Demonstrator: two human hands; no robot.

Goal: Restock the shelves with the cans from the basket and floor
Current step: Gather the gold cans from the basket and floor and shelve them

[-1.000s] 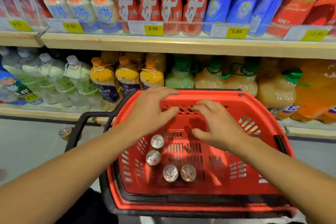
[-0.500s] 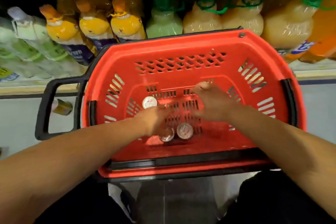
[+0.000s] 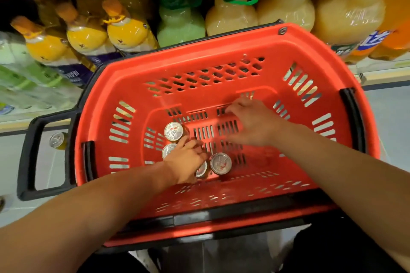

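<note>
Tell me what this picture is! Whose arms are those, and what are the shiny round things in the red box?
The camera sits on a person's head and looks down, so the arms are that person's own. The red box is a shopping basket in front of a shop shelf full of drink bottles. The shiny circles are the tops of drink cans standing in the basket; four show. The left hand reaches down among them, partly covering two, but I can't tell if it grips one yet. The right hand is spread open above the basket floor, holding nothing. One more can lies on the floor outside, by the basket's black handle.
</note>
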